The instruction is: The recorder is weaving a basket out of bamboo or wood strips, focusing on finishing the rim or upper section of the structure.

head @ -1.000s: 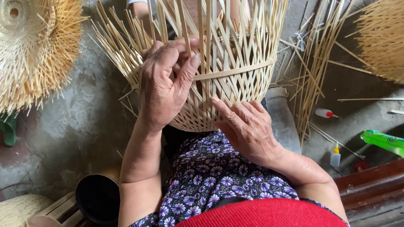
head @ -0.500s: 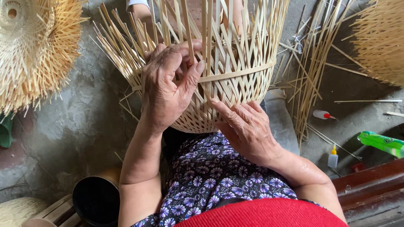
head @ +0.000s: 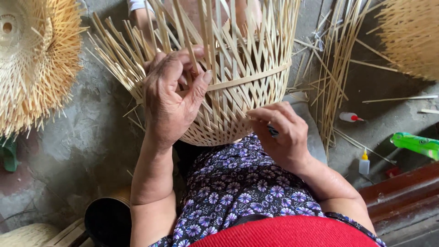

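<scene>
Left hand point(head: 171, 98) pinches basket point(head: 228, 114) strips (right hand point(head: 281, 132) touching below)

Your left hand point(head: 173, 98) grips the half-woven bamboo basket point(head: 228, 96) at its rim band, thumb pressed on the horizontal strip, fingers curled over the upright slats. Your right hand point(head: 281, 135) touches the basket's lower side, fingers pinched on a slat, a small dark tool partly hidden in the palm. Basket rests against your lap, on the floral dress point(head: 238, 187). Loose bamboo strips point(head: 336, 77) lie on the concrete floor point(head: 77, 151) to the right; two small glue bottles point(head: 364, 162) sit near them.
</scene>
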